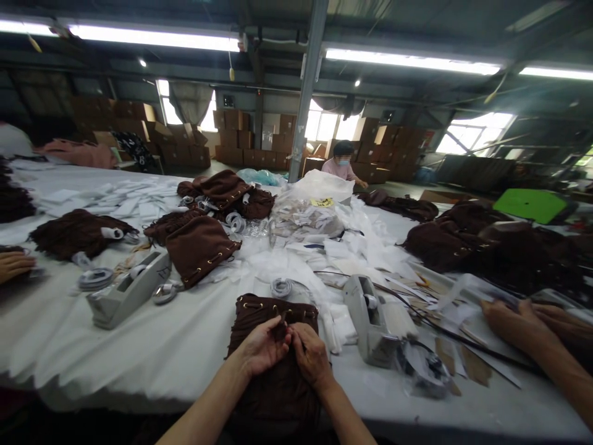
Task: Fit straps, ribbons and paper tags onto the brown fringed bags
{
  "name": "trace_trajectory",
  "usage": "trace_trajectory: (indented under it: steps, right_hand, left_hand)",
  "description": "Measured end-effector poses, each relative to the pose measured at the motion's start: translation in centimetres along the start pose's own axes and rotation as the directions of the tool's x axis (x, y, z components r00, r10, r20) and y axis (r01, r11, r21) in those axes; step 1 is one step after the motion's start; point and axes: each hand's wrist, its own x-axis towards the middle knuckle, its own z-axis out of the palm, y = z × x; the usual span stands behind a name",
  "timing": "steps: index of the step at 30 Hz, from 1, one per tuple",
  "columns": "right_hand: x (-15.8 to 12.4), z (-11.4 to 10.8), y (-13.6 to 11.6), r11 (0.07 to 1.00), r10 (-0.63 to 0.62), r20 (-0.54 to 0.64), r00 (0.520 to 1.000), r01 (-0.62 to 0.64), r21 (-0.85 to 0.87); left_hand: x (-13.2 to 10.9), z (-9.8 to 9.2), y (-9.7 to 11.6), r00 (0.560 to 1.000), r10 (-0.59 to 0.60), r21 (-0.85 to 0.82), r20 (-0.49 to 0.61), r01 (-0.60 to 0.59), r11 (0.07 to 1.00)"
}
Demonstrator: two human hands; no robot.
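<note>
A dark brown fringed drawstring bag (pixel 250 315) with gold eyelets along its top lies in front of me at the table's edge. Over the middle of it, my left hand (pixel 266 347) pinches a small dark brown piece of its drawstring (pixel 280 330), palm partly turned up. My right hand (pixel 311 355) is right beside it, fingertips closed at the same piece; the exact grip between the fingers is partly hidden. Beyond the bag's top edge sits a small roll of white strap (pixel 281 287).
Grey tape dispensers stand left (pixel 127 290) and right (pixel 368 321). More brown bags (pixel 201 247) and a pile of white packets (pixel 306 222) lie farther back. A co-worker's hands (pixel 519 321) work at the right; another hand (pixel 16 264) shows at the left edge.
</note>
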Motion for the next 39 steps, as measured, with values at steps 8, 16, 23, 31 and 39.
trace_trajectory:
  steps: [8,16,23,31,39]
  right_hand:
    - [-0.4,-2.6,-1.7,0.963,0.267,-0.2,0.943,-0.266,0.029]
    - [3.9,-1.5,-3.8,0.967,0.241,-0.134,0.961,-0.25,-0.052]
    - [3.0,0.8,0.0,0.962,0.145,-0.065,0.987,-0.156,-0.225]
    - [1.3,-3.6,0.0,0.384,0.887,-0.109,0.449,-0.585,0.714]
    - [1.1,-2.4,-6.2,0.265,0.829,0.206,0.52,-0.689,0.675]
  left_hand:
    - [0.3,-1.3,-1.2,0.991,0.107,-0.097,0.078,-0.099,0.99]
    - [0.4,-2.5,-1.9,0.969,0.149,-0.2,0.199,-0.108,0.974]
    - [1.0,-3.1,-2.9,0.965,0.217,-0.078,0.144,-0.207,0.975]
    - [0.8,-3.0,-2.8,0.959,0.231,-0.09,0.166,-0.219,0.972]
    - [-0.5,-2.3,-2.9,0.952,0.258,0.03,0.164,-0.267,0.963]
